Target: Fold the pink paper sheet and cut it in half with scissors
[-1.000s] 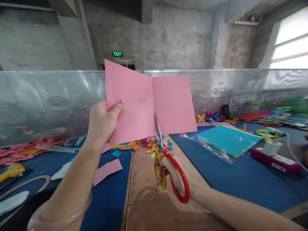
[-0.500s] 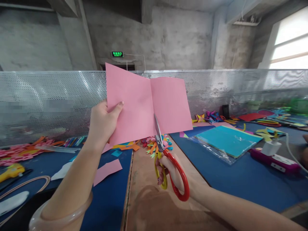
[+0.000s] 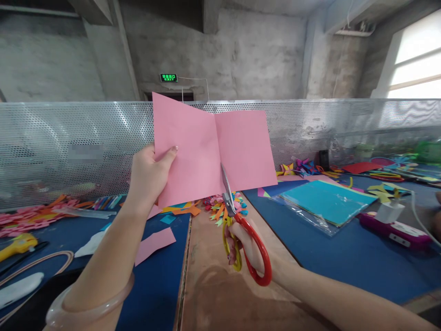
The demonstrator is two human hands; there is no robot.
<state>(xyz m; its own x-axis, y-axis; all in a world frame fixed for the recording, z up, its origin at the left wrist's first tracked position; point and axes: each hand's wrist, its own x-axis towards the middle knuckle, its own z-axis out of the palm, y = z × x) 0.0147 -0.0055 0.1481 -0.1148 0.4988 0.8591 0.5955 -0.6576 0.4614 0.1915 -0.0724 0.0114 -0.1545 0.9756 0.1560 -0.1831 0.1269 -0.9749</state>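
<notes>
the creased rectangular pink paper sheet (image 3: 193, 151) above the brown-and-blue desk (image 3: 206, 299) has swung its right half slightly inward, left hand (image 3: 149, 174) pinching its left half, right hand (image 3: 246, 239) curled through red-and-yellow-handled metal scissors (image 3: 228, 205) still at the crease, so the cut seems barely advanced.

The left hand (image 3: 148, 177) is raised higher, thumb (image 3: 168, 158) on the near side in a pinch, left forearm (image 3: 113, 248) slanting up; the right hand (image 3: 252, 246) sits lower, fingers (image 3: 232, 246) curled, right forearm (image 3: 320, 287) angled in from the lower right
</notes>
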